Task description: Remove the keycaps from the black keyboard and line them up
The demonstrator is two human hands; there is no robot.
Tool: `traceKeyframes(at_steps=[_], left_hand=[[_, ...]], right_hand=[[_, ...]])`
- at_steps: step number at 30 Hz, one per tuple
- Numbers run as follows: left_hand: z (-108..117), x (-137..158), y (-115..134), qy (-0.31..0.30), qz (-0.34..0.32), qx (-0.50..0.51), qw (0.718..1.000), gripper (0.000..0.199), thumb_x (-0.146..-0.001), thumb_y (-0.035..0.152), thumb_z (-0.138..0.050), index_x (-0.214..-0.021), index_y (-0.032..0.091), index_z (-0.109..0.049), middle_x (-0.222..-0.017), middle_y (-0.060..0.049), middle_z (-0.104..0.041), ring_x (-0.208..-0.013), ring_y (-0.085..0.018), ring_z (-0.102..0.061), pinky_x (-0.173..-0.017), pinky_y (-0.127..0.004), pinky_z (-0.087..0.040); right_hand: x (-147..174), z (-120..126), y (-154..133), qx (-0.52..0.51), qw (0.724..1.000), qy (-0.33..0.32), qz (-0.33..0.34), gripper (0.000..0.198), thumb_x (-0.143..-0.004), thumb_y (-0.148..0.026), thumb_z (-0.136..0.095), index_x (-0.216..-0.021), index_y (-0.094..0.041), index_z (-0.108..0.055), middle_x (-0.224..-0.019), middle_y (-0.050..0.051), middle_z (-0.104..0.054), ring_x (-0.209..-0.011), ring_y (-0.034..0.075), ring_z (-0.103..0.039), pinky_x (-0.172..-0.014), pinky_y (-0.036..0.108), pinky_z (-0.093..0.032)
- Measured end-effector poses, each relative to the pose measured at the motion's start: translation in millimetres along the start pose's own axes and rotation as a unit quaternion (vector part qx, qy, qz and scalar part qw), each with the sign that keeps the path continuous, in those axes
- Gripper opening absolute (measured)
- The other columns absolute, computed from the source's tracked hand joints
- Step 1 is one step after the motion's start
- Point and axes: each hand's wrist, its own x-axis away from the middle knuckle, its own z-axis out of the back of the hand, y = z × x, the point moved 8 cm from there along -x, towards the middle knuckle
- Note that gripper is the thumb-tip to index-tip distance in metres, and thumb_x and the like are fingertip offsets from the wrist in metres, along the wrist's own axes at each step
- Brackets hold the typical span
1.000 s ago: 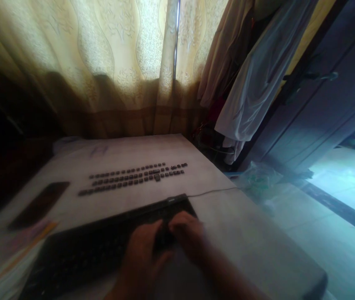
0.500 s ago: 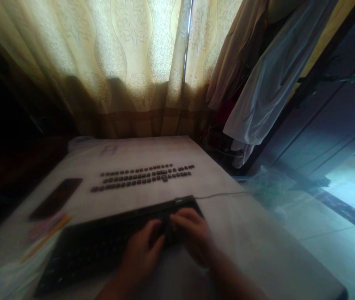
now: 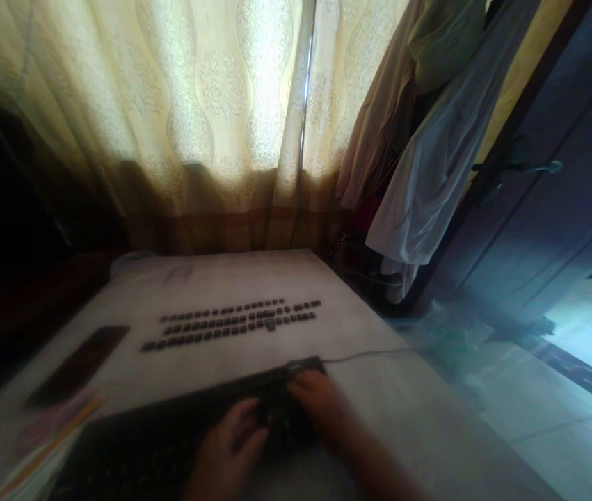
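Note:
A black keyboard (image 3: 170,417) lies at a slant near the front of the table. My left hand (image 3: 230,438) rests over its right half, thumb and forefinger apart with a gap between them. Further right, my right hand (image 3: 314,393) is at the keyboard's right end, its fingers bent together and pointing down at the keys. Blur and shade hide whatever those fingertips hold. Beyond the keyboard, several loose black keycaps (image 3: 227,321) lie in three rows on the pale cloth.
A dark phone (image 3: 79,365) lies on the left of the table (image 3: 379,410), with a pink item (image 3: 50,421) and an orange stick-like thing (image 3: 50,445) nearer me. The keyboard's cable (image 3: 363,353) runs right over the table edge. Curtains (image 3: 212,104) hang behind.
The view has tipped up, so everything sits lower. My right hand has shifted away from my left, towards the keyboard's top right, and the gap between the hands is wider.

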Motion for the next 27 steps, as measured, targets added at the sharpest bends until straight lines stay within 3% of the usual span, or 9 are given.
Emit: traceKeyframes(at_steps=[4, 7, 11, 14, 16, 21, 27], left_hand=[[-7.7, -3.9, 7.7, -0.025, 0.010, 0.021, 0.999, 0.053, -0.073, 0.038, -0.065, -0.122, 0.018, -0.061, -0.114, -0.012, -0.070, -0.098, -0.027, -0.069, -0.087, -0.037, -0.054], [-14.8, -10.6, 12.8, -0.038, 0.004, 0.045, 0.998, 0.052, -0.071, 0.037, -0.067, -0.120, 0.020, -0.063, -0.118, -0.012, -0.069, -0.101, -0.027, -0.068, -0.086, -0.038, -0.054], [-21.7, -18.1, 16.0, -0.053, 0.005, 0.068, 0.996, 0.048, -0.070, 0.036, -0.068, -0.115, 0.020, -0.065, -0.113, -0.011, -0.070, -0.100, -0.026, -0.068, -0.081, -0.034, -0.055], [-29.2, -19.0, 14.9, -0.082, 0.047, 0.062, 0.994, 0.045, -0.073, 0.036, -0.064, -0.115, 0.020, -0.062, -0.085, -0.005, -0.074, -0.078, -0.020, -0.070, -0.066, -0.029, -0.055], [-31.9, -19.4, 15.1, -0.089, 0.068, 0.054, 0.992, 0.043, -0.076, 0.034, -0.061, -0.116, 0.021, -0.060, -0.077, -0.002, -0.072, -0.068, -0.017, -0.068, -0.057, -0.024, -0.052], [-31.0, -28.4, 23.4, -0.053, 0.039, 0.044, 0.997, 0.042, -0.076, 0.032, -0.059, -0.116, 0.021, -0.060, -0.083, -0.004, -0.071, -0.067, -0.017, -0.067, -0.049, -0.021, -0.048], [-39.0, -38.4, 34.8, -0.068, 0.025, 0.025, 0.997, 0.039, -0.081, 0.031, -0.051, -0.116, 0.017, -0.058, -0.096, -0.010, -0.072, -0.069, -0.017, -0.068, -0.054, -0.025, -0.053]], right_hand=[[0.3, 28.9, -23.0, -0.045, 0.997, 0.033, 0.050, 0.031, -0.089, -0.018, -0.054, -0.118, -0.021, -0.063, -0.107, 0.010, -0.068, -0.095, 0.021, -0.063, -0.084, 0.033, -0.051], [-4.5, 40.5, -41.2, -0.111, 0.992, 0.010, 0.061, 0.049, -0.083, -0.029, -0.064, -0.130, -0.019, -0.053, -0.118, 0.012, -0.063, -0.105, 0.023, -0.060, -0.089, 0.035, -0.050], [-13.0, 36.9, -48.9, -0.098, 0.993, -0.055, 0.048, 0.038, -0.078, -0.028, -0.070, -0.114, -0.020, -0.062, -0.109, 0.009, -0.065, -0.095, 0.023, -0.062, -0.081, 0.034, -0.051], [-16.7, 34.4, -43.3, -0.056, 0.994, -0.077, 0.046, 0.031, -0.078, -0.019, -0.065, -0.109, -0.021, -0.064, -0.105, 0.008, -0.066, -0.092, 0.023, -0.061, -0.079, 0.034, -0.051], [-18.7, 36.0, -37.7, -0.061, 0.994, -0.081, 0.038, 0.034, -0.078, -0.012, -0.060, -0.110, -0.022, -0.064, -0.103, 0.006, -0.066, -0.090, 0.021, -0.061, -0.078, 0.031, -0.050], [-23.6, 39.1, -30.2, -0.129, 0.986, -0.102, 0.003, 0.044, -0.076, -0.014, -0.064, -0.118, -0.024, -0.060, -0.108, 0.005, -0.065, -0.093, 0.019, -0.061, -0.079, 0.030, -0.050], [-29.8, 37.3, -14.0, -0.084, 0.993, -0.082, 0.014, 0.030, -0.081, -0.017, -0.062, -0.111, -0.018, -0.062, -0.098, 0.008, -0.069, -0.088, 0.021, -0.063, -0.077, 0.033, -0.050]])
